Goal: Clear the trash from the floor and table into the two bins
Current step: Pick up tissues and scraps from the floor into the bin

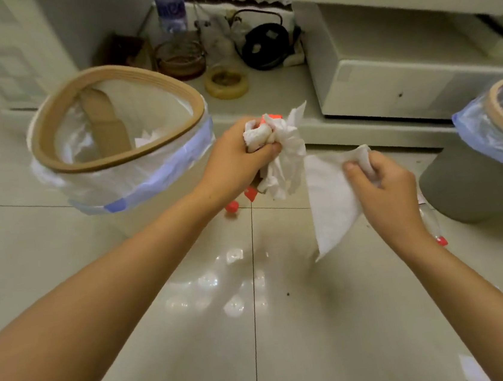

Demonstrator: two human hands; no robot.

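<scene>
Left hand grips a wad of tissues — the lined bin stands just to its left, mouth up, nearest this hand. Right hand pinches a hanging paper sheet; the grey bin sits to its right.
</scene>
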